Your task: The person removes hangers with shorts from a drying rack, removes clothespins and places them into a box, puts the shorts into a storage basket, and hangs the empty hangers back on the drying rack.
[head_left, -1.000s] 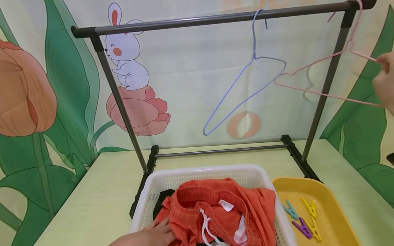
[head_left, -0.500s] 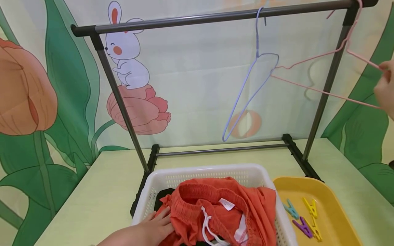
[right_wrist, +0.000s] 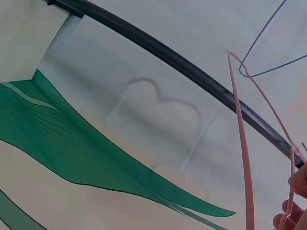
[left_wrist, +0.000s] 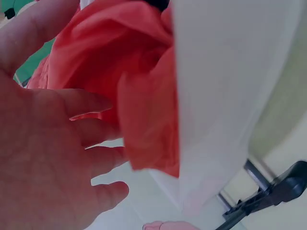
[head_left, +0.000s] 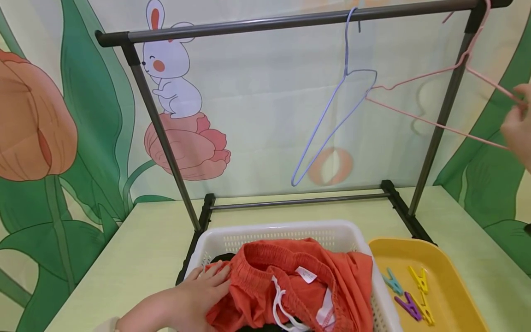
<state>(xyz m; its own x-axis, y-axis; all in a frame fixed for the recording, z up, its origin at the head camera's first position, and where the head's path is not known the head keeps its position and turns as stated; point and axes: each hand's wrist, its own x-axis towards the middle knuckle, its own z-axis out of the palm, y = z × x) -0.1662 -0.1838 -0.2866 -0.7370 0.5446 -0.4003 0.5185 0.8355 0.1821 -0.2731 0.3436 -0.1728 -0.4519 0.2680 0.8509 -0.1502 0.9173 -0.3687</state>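
Orange-red shorts [head_left: 352,276] with an elastic waistband and white drawstring lie in a white basket [head_left: 286,226]. On their left side rests my left hand [head_left: 203,293], its fingers spread; the left wrist view shows the hand [left_wrist: 53,148] beside the cloth with nothing gripped. At the right edge, my right hand [head_left: 518,127] pinches the arm of a pink hanger [head_left: 431,123], whose hook is at the rack's right end. Its fingers [right_wrist: 298,182] show around the wire in the right wrist view. A blue hanger [head_left: 317,127] hangs from the bar, touching or overlapping the pink one's tip.
A dark metal rack [head_left: 257,31] stands behind the basket on a pale table [head_left: 103,267]. A yellow tray [head_left: 452,286] on the right holds several clothespins, among them a purple one [head_left: 408,305]. A printed cloth with a rabbit and tulips forms the backdrop.
The blue hanger has swung and turned on the bar. My right hand has sunk slightly along with the pink hanger's arm. My left hand has shifted a little up and left on the shorts.
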